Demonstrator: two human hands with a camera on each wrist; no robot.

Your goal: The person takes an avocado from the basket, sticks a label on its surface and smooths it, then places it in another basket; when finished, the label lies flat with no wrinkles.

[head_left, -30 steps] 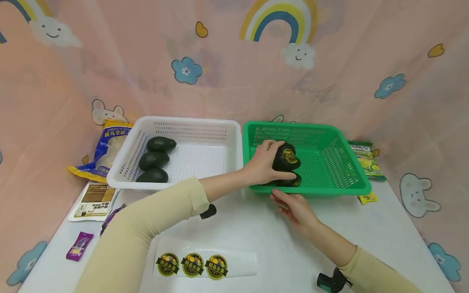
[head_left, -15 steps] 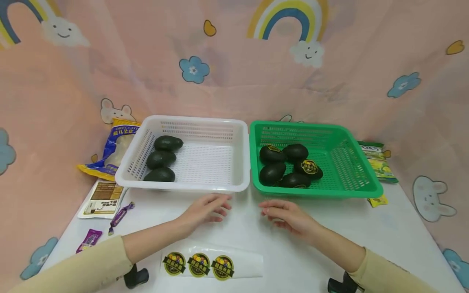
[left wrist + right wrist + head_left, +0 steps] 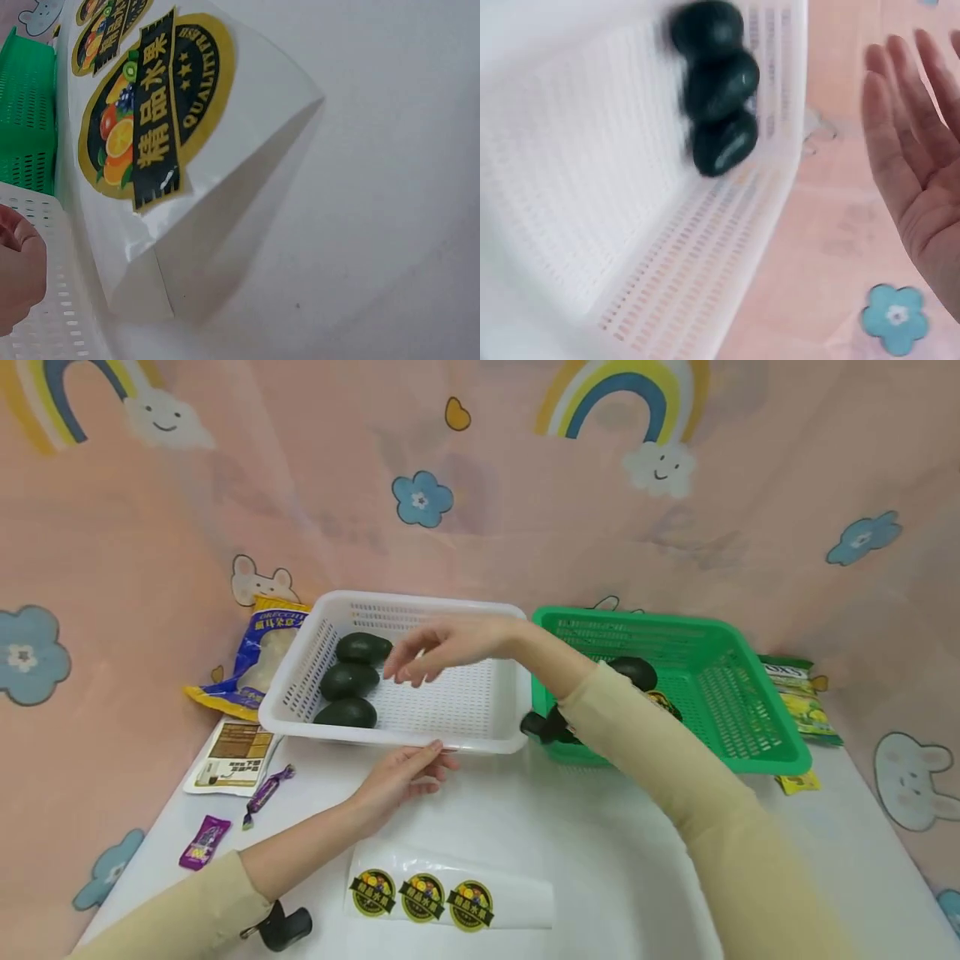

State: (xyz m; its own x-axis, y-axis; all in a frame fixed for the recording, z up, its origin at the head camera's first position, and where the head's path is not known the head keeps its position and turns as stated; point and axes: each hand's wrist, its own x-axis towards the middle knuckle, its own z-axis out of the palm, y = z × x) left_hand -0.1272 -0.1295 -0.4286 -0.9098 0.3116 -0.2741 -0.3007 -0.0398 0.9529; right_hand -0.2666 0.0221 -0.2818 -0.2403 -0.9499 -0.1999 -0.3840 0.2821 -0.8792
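Three dark green avocados [image 3: 349, 682] lie in a column on the left side of the white basket [image 3: 472, 745]. Above that basket hovers my right hand [image 3: 457, 647], its loosely bent fingers just right of the avocados and holding nothing. The right wrist view shows this hand [image 3: 922, 165] with its fingers extended. My left hand [image 3: 401, 781] is at the basket's front rim, a fingertip at the edge; whether it presses there I cannot tell. More avocados [image 3: 633, 673], some with stickers, sit in the green basket [image 3: 750, 760], partly hidden by my right forearm.
A sheet with three round fruit stickers [image 3: 422, 897] lies on the table in front. Purple candies [image 3: 205, 842], a white-brown packet [image 3: 234, 756] and a blue-yellow bag [image 3: 262, 660] are at the left. A green snack bag [image 3: 802, 702] stands right of the green basket.
My left hand left the avocados in the green basket and came back to the white basket's front. My right hand swung from the table up and left over the white basket.
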